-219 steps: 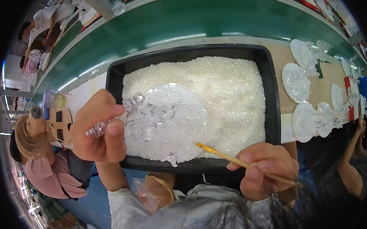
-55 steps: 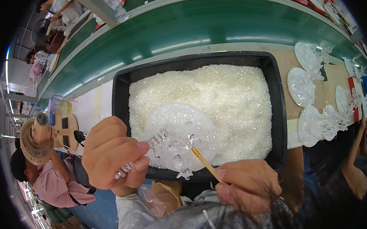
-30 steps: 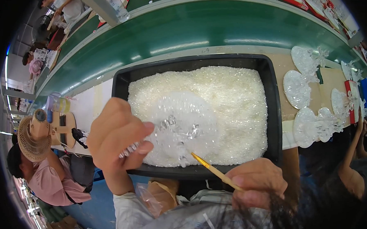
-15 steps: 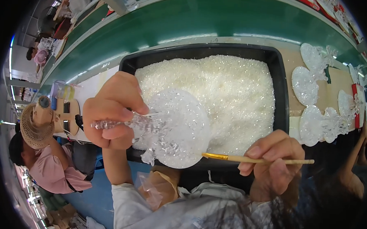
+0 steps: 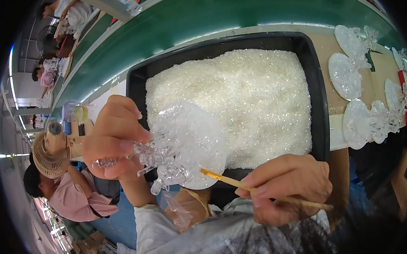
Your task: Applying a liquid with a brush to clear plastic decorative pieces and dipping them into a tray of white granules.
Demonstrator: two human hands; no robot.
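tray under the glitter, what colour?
Black tray, clearest in the head view.

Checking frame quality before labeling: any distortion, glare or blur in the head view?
Head view: strong fisheye, the green belt and black tray edges bow, corners vignette black; the white granules sparkle and nearly blow out; left hand, clear ornament, right hand and brush fairly sharp; the periphery smears.

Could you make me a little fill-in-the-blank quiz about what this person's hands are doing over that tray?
1. The left hand holds a clear, glittery ornament over the ____ tray.
2. The right hand holds a thin wooden ____.
3. The tray is filled with ____ sparkling granules.
4. More clear ornaments lie to the ____ of the tray.

Missing words: black; brush; white; right
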